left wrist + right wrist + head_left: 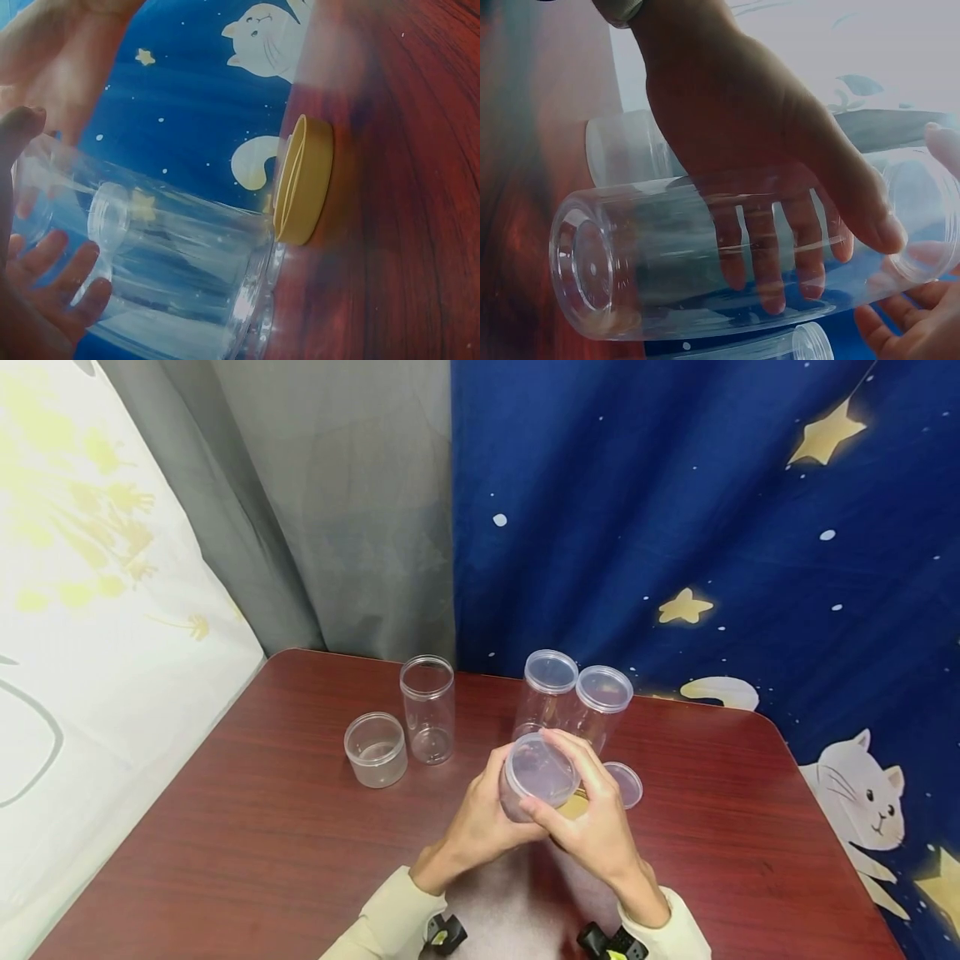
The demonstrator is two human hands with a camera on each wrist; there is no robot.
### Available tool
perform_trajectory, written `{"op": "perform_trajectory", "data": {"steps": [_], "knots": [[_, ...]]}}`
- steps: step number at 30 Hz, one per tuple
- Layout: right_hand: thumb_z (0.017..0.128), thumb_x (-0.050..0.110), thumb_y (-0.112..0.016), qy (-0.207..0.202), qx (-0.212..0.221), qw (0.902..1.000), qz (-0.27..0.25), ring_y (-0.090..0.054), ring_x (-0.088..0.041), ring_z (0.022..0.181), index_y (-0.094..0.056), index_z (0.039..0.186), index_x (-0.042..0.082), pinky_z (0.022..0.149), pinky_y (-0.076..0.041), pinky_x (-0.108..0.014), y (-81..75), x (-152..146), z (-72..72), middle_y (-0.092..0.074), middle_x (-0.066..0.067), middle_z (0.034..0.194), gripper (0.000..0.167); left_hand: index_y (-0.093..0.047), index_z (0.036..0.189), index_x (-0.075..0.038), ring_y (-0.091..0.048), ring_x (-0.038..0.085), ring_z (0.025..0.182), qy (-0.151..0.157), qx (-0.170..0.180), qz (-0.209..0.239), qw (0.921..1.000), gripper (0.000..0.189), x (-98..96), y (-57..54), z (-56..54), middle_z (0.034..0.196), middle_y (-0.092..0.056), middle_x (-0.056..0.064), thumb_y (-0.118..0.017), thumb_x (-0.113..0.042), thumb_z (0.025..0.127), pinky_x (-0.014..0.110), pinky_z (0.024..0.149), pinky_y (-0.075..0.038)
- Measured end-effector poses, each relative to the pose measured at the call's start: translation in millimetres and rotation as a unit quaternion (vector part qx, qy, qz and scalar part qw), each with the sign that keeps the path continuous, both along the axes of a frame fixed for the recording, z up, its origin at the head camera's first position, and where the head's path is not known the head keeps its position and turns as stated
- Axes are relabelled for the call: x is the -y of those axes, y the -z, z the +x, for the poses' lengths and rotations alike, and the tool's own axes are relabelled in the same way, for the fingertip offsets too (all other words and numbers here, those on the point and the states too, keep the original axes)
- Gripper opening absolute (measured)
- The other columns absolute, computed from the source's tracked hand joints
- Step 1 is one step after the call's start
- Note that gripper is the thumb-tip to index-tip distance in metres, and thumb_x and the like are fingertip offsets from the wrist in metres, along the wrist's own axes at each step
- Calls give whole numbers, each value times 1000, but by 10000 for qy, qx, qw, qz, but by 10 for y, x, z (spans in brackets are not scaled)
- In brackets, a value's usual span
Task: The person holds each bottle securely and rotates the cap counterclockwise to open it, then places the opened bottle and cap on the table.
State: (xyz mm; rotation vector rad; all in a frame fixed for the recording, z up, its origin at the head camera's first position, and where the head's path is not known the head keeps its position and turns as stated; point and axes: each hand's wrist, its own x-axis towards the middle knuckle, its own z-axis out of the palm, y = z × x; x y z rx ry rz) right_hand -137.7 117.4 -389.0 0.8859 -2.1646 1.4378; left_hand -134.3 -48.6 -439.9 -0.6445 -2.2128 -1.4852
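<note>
Both hands hold a tall clear plastic jar (667,262) upright above the near middle of the table, its translucent lid (542,768) facing up. My left hand (480,818) grips the side of the jar, with its fingers behind the wall in the right wrist view. The right hand (600,827) curls around the lid's rim, its thumb on the near edge and its fingers on the far side. A yellow lid (311,180) rests on the table beyond the jar, partly hidden by the right hand in the head view.
Two tall jars with lids, one left (550,675) and one right (604,691), stand behind the hands. A loose clear lid (624,785) lies to the right. At left are a tall uncovered jar (429,718) and a short one (377,756). Curtains hang beyond the reddish-brown table (300,868).
</note>
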Motion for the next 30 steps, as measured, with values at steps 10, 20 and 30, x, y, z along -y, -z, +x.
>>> {"op": "perform_trajectory", "data": {"steps": [10, 20, 30], "knots": [[65, 16, -91, 652, -44, 9978, 133, -55, -20, 122, -50, 143, 12, 102, -39, -18, 9, 20, 18, -57, -7, 138, 88, -41, 142, -11, -64, 19, 105, -595, 82, 120, 9981, 95, -29, 35, -10, 124, -64, 9, -93, -25, 64, 35, 89, -54], [64, 21, -92, 853, -196, 9960, 175, -58, -24, 116, -51, 140, 7, 99, -40, -20, 47, 115, 42, -62, -9, 131, 88, -41, 142, -11, -65, 20, 105, -561, -63, 210, 9982, 93, -48, 66, -5, 124, -65, 10, -93, -23, 65, 34, 89, -54], [62, 17, -92, 855, -185, 9962, -31, -59, -22, 116, -55, 137, 7, 99, -40, -18, 52, 120, 51, -65, -9, 127, 84, -41, 141, -11, -64, 21, 108, -272, -28, 94, 9996, 93, -36, 61, 4, 127, -63, 9, -91, -18, 63, 35, 92, -53]]}}
